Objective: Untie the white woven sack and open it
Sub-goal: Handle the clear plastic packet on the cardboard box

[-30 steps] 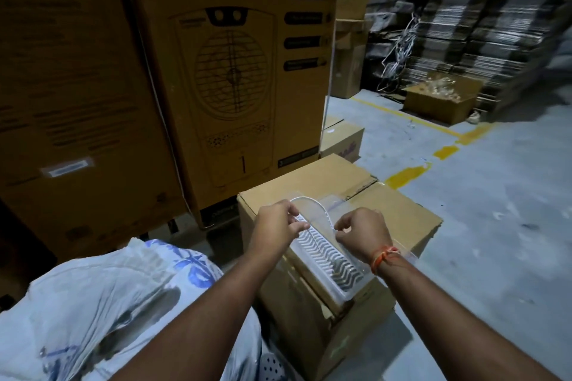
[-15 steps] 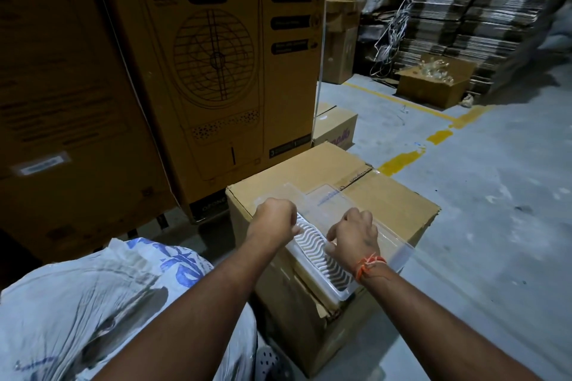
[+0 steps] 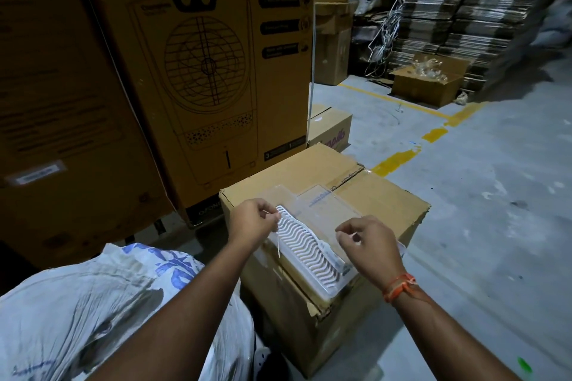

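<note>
The white woven sack (image 3: pixel 93 303), printed in blue, lies at lower left under my left forearm; its mouth is not visible. Both hands hover over a cardboard box (image 3: pixel 356 195) in front of me. My left hand (image 3: pixel 252 223) pinches a thin white string (image 3: pixel 278 241) whose short end dangles down. My right hand (image 3: pixel 368 244) pinches something small and pale at its fingertips, likely the string's other end. Between the hands, on the box, lies a white ribbed plastic part (image 3: pixel 306 254) in clear wrap.
Tall brown cartons with a fan drawing (image 3: pixel 201 71) stand close behind and to the left. A small carton (image 3: pixel 329 128) sits behind the box. Grey floor with yellow line marks (image 3: pixel 399 159) stretches right. Stacked flat cardboard (image 3: pixel 464 9) and an open box (image 3: pixel 430 80) are far back.
My hands have drawn apart, the right one moving right. The looped string seen a second ago is now pulled out, one end dangling from my left hand. The view has tilted down slightly.
</note>
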A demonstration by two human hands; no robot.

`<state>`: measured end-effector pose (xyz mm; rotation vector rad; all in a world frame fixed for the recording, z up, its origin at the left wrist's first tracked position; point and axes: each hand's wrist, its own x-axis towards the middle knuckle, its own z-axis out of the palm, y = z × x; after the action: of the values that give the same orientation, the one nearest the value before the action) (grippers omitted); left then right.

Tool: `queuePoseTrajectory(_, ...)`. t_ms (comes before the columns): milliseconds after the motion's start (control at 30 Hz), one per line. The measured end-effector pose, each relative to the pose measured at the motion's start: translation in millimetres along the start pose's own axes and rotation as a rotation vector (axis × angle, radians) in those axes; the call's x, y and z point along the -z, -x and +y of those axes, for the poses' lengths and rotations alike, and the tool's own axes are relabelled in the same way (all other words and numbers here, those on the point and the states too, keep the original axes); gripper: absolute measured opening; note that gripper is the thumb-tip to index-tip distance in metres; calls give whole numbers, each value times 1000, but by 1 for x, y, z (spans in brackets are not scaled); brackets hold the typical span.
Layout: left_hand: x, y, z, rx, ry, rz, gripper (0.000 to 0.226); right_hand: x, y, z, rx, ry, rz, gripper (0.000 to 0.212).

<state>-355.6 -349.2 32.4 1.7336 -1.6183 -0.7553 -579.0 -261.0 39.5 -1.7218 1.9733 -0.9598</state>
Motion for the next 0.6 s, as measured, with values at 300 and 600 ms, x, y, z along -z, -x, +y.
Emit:
queuePoseTrajectory(300,-6,4,7,76,112,-55,9,-49,-20,-55,-122,-113,-331,35)
queuePoseTrajectory(600,-5,2,2,102,213,-87,6,-73,-42,-44,-369,-50,-408,42)
